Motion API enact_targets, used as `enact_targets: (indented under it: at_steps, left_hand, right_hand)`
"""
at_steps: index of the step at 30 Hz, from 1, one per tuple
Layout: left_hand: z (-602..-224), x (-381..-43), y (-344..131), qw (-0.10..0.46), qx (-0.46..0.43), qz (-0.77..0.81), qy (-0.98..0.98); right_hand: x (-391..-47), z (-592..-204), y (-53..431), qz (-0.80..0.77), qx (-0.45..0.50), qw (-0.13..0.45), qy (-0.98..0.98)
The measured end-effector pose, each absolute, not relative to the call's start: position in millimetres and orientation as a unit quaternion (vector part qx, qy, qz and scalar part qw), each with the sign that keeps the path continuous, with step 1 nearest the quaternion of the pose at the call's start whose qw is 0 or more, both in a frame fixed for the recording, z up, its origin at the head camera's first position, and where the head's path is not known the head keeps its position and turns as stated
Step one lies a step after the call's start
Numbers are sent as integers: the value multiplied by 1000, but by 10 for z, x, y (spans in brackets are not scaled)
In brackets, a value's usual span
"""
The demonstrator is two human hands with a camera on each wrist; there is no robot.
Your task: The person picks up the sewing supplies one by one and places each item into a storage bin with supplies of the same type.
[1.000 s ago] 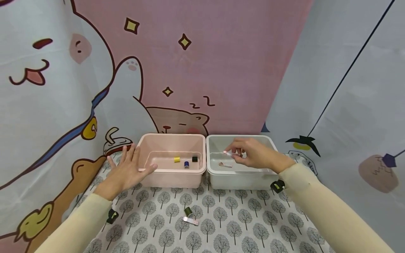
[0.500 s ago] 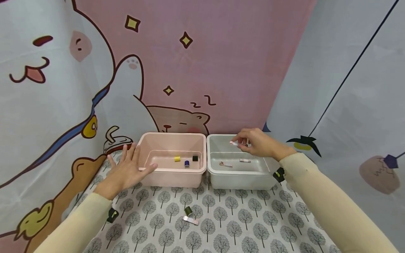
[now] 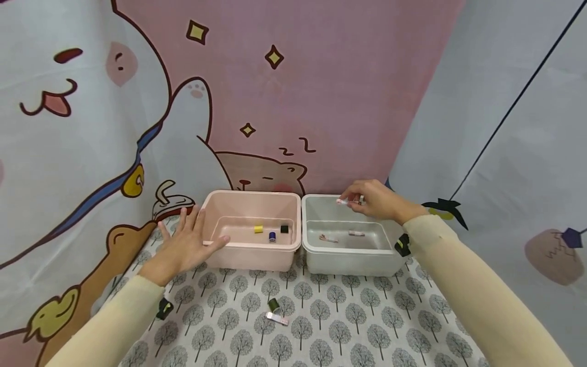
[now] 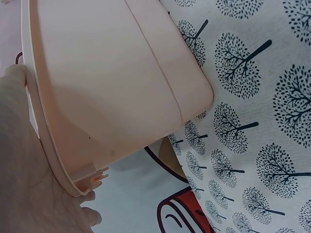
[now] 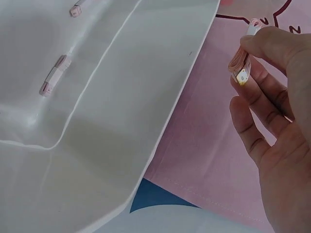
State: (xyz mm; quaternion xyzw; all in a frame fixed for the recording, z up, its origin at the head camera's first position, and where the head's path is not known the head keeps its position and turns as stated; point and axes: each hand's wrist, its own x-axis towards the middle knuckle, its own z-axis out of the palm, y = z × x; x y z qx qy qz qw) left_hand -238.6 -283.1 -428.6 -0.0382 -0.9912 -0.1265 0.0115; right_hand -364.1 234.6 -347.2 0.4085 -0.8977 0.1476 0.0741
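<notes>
My right hand (image 3: pixel 373 200) pinches a folded tape measure (image 5: pixel 243 58), pink and white, between thumb and fingertips. It is above the back part of the grey-white bin (image 3: pixel 355 259). On that bin's floor lie two more folded tape measures, one at the left (image 3: pixel 328 238) and one toward the middle (image 3: pixel 356 233). My left hand (image 3: pixel 185 245) rests on the left rim of the pink bin (image 3: pixel 249 258), fingers spread and straight. Inside the pink bin are a yellow thread spool (image 3: pixel 259 229), a blue thread spool (image 3: pixel 272 236) and a black thread spool (image 3: pixel 284 229).
On the tree-print cloth (image 3: pixel 321 306) in front of the bins lie a dark green thread spool (image 3: pixel 273 305) and another folded tape measure (image 3: pixel 277 319). The bins stand side by side against a cartoon-print backdrop (image 3: pixel 339 102).
My right hand has risen and moved back and slightly right with its tape measure, uncovering one on the grey-white bin's floor. My left hand stays on the pink rim.
</notes>
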Motion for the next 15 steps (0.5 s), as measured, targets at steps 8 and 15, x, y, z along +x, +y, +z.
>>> enact_targets:
  at_steps: [8, 15]
  left_hand:
    - [-4261, -2377, -2809, 7, -36, -126, -991]
    - [-4273, -2382, -2811, 8, -36, -125, -991]
  right_hand:
    - [-3752, -3490, 2352, 142, 403, 74, -901]
    - [-3758, -3498, 2331, 146, 385, 71, -908]
